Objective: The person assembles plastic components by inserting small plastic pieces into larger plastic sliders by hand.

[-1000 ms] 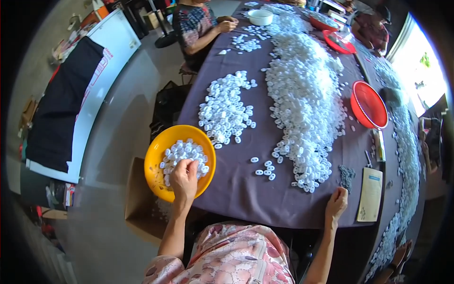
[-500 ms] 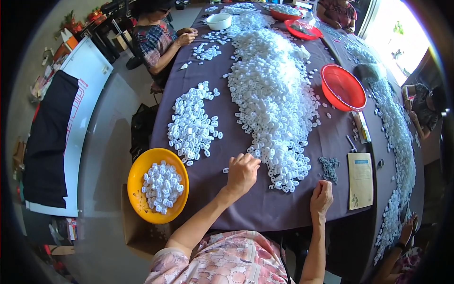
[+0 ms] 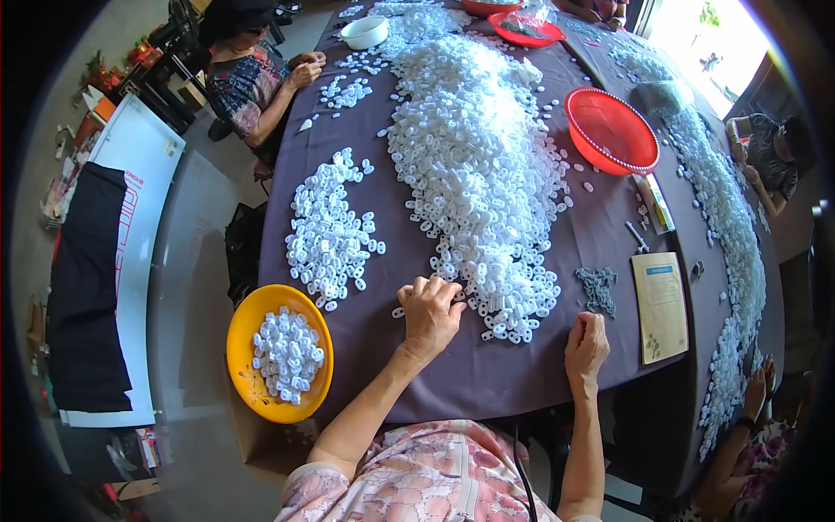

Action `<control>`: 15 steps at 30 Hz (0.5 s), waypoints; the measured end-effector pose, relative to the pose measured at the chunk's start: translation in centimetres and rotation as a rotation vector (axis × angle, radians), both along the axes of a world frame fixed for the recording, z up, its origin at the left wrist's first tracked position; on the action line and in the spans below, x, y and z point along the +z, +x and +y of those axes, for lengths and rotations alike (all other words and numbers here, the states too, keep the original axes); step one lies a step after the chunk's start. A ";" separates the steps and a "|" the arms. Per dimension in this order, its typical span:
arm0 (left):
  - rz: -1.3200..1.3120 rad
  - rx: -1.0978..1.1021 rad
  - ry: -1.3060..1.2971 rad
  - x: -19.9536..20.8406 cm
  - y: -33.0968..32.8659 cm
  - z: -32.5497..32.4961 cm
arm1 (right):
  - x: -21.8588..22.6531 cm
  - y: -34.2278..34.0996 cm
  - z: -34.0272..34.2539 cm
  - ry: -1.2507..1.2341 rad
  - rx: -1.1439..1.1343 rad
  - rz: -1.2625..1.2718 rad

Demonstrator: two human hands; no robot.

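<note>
A long heap of small white oval plastic pieces with holes [image 3: 478, 165] runs down the middle of the cloth-covered table. My left hand [image 3: 429, 320] rests at the near left edge of this heap, fingers curled down against the loose pieces; what lies under the fingertips is hidden. My right hand [image 3: 586, 346] is closed on the table to the right, its fingers pressed together, and I cannot see what it holds. Just beyond it lies a small tangle of grey-green pieces [image 3: 597, 290]. A smaller pile of white pieces [image 3: 330, 230] is spread left of the heap.
A yellow bowl [image 3: 237, 348] with white pieces stands at the table's left corner. Right of the heap are a red basin [image 3: 639, 161], a pen-like white stick [image 3: 637, 237] and a brown booklet [image 3: 658, 313]. Co-workers sit around, one [image 3: 252, 87] at the far left.
The view has tilted and shifted, so the table's contents sit further left and the far end is cut off. My left fingers have spread slightly at the heap's edge; my right hand stays closed.
</note>
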State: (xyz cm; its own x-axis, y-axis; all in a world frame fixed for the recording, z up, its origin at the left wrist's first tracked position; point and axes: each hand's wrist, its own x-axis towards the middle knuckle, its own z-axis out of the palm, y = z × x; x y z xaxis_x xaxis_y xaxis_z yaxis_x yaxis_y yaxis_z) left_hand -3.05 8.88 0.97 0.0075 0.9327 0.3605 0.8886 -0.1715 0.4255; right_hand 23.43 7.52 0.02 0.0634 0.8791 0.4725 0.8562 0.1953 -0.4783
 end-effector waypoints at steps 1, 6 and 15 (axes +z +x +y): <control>-0.010 0.001 0.004 0.0 0.1 0.0 | -0.1 0.0 0.0 0.001 0.000 0.002; 0.024 -0.069 0.031 0.3 0.7 0.3 | -0.1 0.0 0.0 0.004 -0.010 0.002; 0.010 0.005 -0.014 -0.5 0.0 0.0 | 0.0 0.0 0.0 0.017 -0.009 -0.006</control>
